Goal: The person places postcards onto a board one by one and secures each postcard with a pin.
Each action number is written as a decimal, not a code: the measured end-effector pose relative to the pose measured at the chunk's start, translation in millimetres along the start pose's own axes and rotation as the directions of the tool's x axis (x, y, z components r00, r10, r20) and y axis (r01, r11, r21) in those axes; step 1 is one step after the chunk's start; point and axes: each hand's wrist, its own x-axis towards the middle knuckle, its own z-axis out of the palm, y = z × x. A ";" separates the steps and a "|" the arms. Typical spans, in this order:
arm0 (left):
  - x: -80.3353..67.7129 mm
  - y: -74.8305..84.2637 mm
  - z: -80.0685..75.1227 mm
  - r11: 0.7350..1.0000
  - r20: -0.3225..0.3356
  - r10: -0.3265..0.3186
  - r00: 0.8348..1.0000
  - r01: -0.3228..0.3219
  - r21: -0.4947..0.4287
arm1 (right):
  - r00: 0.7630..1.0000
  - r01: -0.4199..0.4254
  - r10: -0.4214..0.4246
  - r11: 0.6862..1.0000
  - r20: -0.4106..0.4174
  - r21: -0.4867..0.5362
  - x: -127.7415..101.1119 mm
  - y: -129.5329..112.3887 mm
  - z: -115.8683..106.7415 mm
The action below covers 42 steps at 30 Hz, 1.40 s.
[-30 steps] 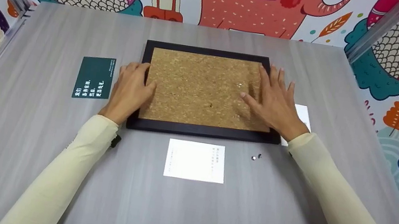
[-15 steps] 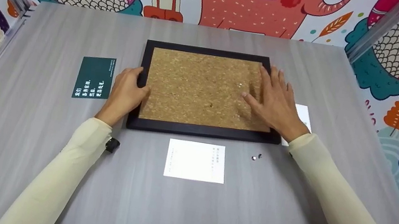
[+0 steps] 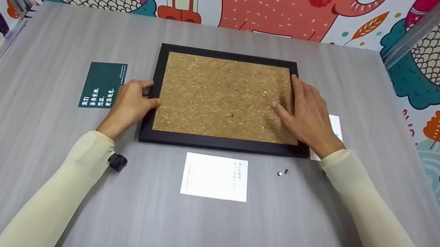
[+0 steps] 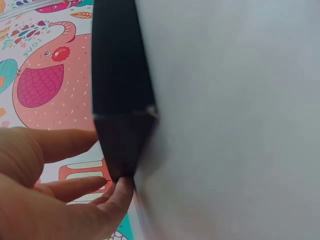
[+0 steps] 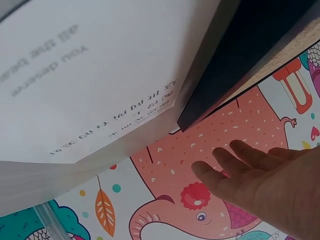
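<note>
A cork board (image 3: 215,96) in a black frame (image 3: 216,144) lies flat in the middle of the grey table (image 3: 22,130). My left hand (image 3: 135,98) holds the frame's left edge, thumb on top and curled fingers against its side; the left wrist view shows the thumb of this left hand (image 4: 55,195) touching the black frame (image 4: 120,100). My right hand (image 3: 306,111) rests flat on the board's right part, fingers straight and together, and this right hand (image 5: 255,180) also shows in the right wrist view. Two small pins (image 3: 265,93) stick in the cork.
A dark green card (image 3: 103,85) lies left of the board. A white card (image 3: 216,177) lies in front of it, and another white card (image 3: 334,124) is partly under my right wrist. Two loose pushpins (image 3: 282,173) sit near the frame's front right corner. Metal posts (image 3: 414,33) flank the table.
My left hand slid left off the cork onto the frame's left edge and curled there. My right hand stayed on the board and drew its fingers closer together.
</note>
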 end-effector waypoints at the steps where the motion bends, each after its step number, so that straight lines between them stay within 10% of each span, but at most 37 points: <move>1: -0.7 -0.4 -0.4 1.000 0.001 0.002 1.000 -0.002 0.001 | 1.000 -0.003 0.003 1.000 0.004 0.000 -0.3 0.7 -0.2; 42: -2.7 -8.9 -5.0 0.999 0.034 0.010 0.999 -0.009 -0.030 | 0.954 -0.226 0.214 0.974 0.209 0.035 -18.3 66.6 -35.5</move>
